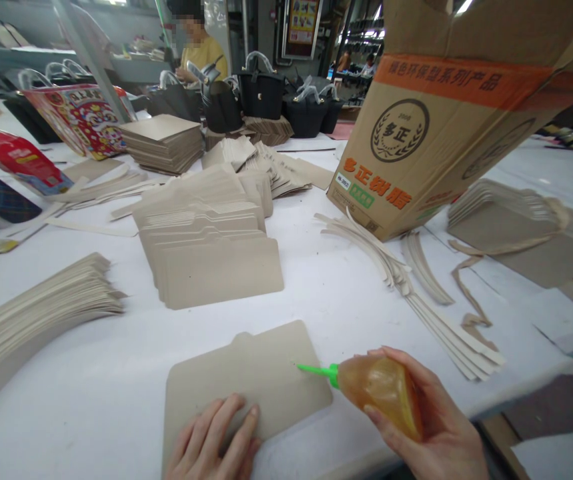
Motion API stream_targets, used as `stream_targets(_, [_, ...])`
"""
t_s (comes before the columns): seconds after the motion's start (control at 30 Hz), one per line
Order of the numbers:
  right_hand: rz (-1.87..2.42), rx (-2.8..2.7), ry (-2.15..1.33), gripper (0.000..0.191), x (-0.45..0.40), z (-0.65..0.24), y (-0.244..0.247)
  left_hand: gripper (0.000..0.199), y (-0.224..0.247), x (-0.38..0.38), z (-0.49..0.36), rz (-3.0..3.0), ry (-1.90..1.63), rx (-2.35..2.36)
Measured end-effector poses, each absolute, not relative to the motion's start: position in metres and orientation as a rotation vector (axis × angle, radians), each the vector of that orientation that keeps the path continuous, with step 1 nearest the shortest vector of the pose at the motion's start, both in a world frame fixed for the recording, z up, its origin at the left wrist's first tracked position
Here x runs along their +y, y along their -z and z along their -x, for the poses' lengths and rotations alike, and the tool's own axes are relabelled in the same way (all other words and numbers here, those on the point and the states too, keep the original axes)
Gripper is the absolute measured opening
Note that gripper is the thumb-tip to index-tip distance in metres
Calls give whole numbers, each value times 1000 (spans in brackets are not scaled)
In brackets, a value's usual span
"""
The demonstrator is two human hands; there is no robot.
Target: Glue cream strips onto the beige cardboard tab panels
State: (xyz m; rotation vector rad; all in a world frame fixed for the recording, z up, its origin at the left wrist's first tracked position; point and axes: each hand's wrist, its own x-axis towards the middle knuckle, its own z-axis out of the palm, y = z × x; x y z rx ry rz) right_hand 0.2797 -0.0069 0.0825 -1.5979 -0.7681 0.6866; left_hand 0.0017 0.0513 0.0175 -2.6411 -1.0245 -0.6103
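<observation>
A fanned stack of beige card strips (pixel 36 313) lies at the far left of the white surface (pixel 356 293), with a pile of tabbed cards (pixel 211 253) further in. Near the front edge the left hand (pixel 213 440) presses flat, fingers spread, on a single beige card (pixel 246 377) — holding it down, not grasping. The right hand (pixel 433 420) has its grip closed round an amber glue bottle (pixel 381 390), whose green nozzle tip touches the card's right part — a cardboard box (pixel 441 113) stands behind.

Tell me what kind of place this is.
Probably a handbag workshop: stacks of cut beige panels cover the white table, black handbags stand behind, and the right hand holds a glue bottle.
</observation>
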Motion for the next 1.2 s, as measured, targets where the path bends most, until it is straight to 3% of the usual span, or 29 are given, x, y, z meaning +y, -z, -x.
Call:
stream_targets(0.3, [1490, -794, -799, 66, -6, -281, -63, 29, -15, 46, -1, 2637, 589, -1023])
stream_targets(0.47, [1040, -132, -1181, 38, 27, -264, -84, 29, -18, 44, -5, 2646, 652, -1092])
stream_targets(0.57, [942, 58, -1236, 28, 38, -258, -94, 30, -20, 40, -8, 2647, 658, -1075])
stream_targets(0.83, [1226, -458, -1225, 60, 22, -238, -73, 26, -13, 10, -9, 2468, 1020, -1256])
stream_targets(1.2, [1468, -933, -975, 52, 30, -166, -80, 26, -14, 11, -6, 2409, 1072, -1277])
